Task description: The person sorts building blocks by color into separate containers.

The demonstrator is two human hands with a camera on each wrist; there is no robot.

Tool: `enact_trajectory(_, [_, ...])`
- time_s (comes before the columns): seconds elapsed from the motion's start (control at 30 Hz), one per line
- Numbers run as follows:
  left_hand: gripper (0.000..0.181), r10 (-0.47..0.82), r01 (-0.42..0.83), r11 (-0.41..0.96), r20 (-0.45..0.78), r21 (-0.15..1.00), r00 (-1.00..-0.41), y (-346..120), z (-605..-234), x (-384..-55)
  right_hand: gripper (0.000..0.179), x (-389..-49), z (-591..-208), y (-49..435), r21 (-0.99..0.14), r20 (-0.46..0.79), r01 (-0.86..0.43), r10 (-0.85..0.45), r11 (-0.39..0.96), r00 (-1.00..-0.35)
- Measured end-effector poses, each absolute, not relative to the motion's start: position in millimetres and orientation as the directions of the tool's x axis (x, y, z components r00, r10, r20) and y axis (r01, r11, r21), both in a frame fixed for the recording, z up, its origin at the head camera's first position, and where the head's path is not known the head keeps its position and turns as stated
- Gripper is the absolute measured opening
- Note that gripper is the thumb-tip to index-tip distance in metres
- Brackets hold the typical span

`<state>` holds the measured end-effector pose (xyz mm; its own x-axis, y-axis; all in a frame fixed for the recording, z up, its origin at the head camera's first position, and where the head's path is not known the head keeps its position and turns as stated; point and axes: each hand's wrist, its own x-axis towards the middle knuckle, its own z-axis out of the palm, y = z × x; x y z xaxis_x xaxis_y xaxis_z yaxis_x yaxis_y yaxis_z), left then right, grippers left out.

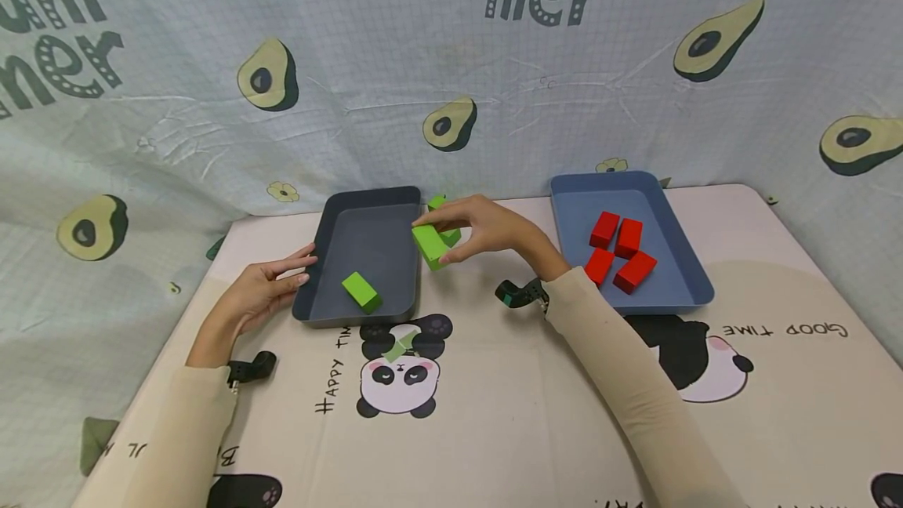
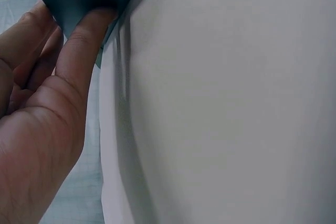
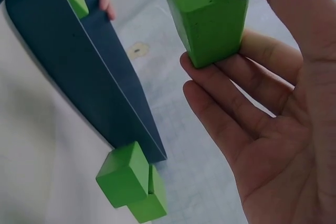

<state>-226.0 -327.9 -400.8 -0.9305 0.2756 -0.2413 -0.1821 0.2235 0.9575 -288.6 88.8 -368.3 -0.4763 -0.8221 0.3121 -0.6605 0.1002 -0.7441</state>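
My right hand [image 1: 487, 226] pinches a green block [image 1: 429, 245] between thumb and fingers, just right of the dark grey tray [image 1: 409, 312]. The right wrist view shows that block [image 3: 218, 32] close up, above the fingertips. My left hand [image 1: 264, 292] holds the tray's left rim, its thumb [image 2: 84, 51] against the wall. Inside the tray, near its front, lies another green block [image 1: 361, 291]. Two more green blocks [image 3: 126, 174] sit close together on the table beside the tray's right wall; in the head view my right hand partly hides them.
A blue tray [image 1: 684, 273] on the right holds several red blocks [image 1: 629, 237]. My right forearm [image 1: 621, 382] crosses the table in front of it. A patterned tablecloth [image 1: 494, 414] covers the table, and a hanging avocado-print sheet [image 1: 367, 100] stands directly behind both trays.
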Motion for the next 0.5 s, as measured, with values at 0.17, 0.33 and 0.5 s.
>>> enact_trajectory(0.17, [0.06, 0.279, -0.174, 0.218, -0.233, 0.96, -0.932, -329, -401, -226, 0.063, -289, -369, 85, -0.721, 0.345, -0.689, -0.824, 0.074, -0.449])
enact_trajectory(0.33, [0.06, 0.284, -0.184, 0.182, -0.231, 0.966, -0.931, -329, -401, -226, 0.063, -290, -372, 80, -0.719, 0.373, -0.694, -0.824, 0.034, -0.427])
enact_trajectory(0.5, [0.062, 0.28, -0.176, 0.2, -0.228, 0.964, -0.932, -329, -402, -226, 0.063, -292, -375, 74, -0.723, 0.374, -0.69, -0.826, 0.026, -0.422])
